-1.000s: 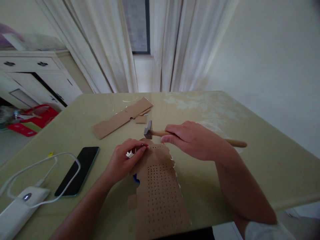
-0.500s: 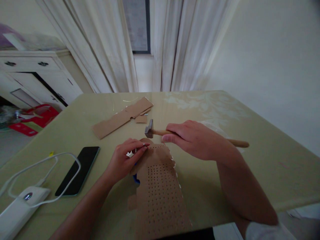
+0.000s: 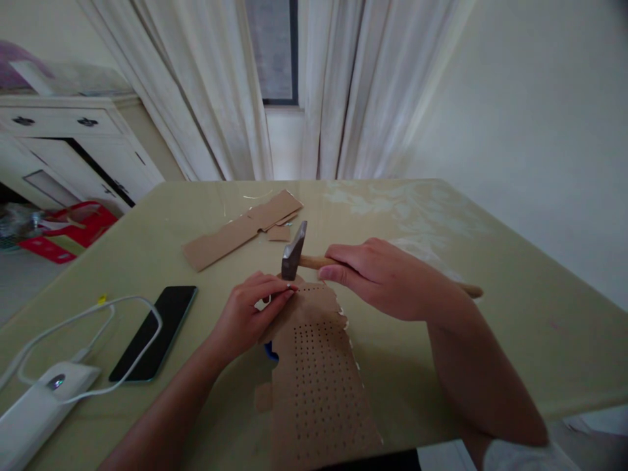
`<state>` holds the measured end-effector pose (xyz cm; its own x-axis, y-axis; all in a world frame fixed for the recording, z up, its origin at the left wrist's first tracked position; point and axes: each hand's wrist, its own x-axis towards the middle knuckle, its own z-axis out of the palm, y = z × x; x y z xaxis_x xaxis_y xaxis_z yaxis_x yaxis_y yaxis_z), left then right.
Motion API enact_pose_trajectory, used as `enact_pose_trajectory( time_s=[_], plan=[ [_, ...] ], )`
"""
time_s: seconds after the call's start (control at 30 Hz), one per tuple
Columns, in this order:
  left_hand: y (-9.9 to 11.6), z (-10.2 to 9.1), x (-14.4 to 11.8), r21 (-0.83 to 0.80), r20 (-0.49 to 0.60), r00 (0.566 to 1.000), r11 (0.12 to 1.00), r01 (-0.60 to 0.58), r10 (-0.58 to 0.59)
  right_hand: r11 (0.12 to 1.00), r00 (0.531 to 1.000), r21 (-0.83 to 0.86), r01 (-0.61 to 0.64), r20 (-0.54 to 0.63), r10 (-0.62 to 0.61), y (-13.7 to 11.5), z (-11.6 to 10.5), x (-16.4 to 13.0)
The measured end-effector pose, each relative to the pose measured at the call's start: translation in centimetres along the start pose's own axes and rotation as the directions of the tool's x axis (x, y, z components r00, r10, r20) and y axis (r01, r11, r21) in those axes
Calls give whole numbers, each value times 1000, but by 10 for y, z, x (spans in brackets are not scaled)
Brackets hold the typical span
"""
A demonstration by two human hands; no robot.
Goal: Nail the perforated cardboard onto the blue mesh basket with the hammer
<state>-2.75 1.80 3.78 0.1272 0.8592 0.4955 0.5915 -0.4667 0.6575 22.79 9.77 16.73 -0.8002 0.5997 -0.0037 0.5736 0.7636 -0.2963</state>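
In my right hand (image 3: 373, 271), fingers wrapped round the wooden handle, is a hammer (image 3: 293, 252); its metal head hovers just above my left fingertips. My left hand (image 3: 255, 307) pinches a nail (image 3: 290, 287) between thumb and forefinger; only its small shiny top shows. Beneath both lies a brown cardboard sheet (image 3: 318, 373) with rows of small holes and a ragged right edge. A shorter line of holes runs near its far end, close to the nail. Something blue (image 3: 270, 351) peeks out from under the cardboard's left side.
Cardboard scraps (image 3: 235, 232) lie farther back on the table (image 3: 402, 386). At left are a black phone (image 3: 159, 333) and a white power strip (image 3: 46, 405) with a looped white cable (image 3: 142, 301). A red bag (image 3: 73, 232) is on the floor beside a white cabinet (image 3: 63, 140).
The hammer head has tipped and come lower, closer to the pinched nail. My left hand still holds its place on the cardboard. The whole view has shifted slightly.
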Motion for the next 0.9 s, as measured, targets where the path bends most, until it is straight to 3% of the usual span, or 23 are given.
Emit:
enact_pose_trajectory(
  time_s=[0.23, 0.57, 0.9],
  plan=[
    [1, 0, 1, -15, -2, 1000, 1000, -7, 7, 1000, 999, -19, 11, 31, -10, 0, 5, 2],
    [5, 2, 0, -91, 8, 994, 989, 113, -112, 999, 999, -34, -5, 37, 7, -2, 4, 1],
    [3, 2, 0, -106, 39, 991, 985, 134, -131, 998, 999, -64, 20, 30, -18, -1, 7, 1]
  ],
)
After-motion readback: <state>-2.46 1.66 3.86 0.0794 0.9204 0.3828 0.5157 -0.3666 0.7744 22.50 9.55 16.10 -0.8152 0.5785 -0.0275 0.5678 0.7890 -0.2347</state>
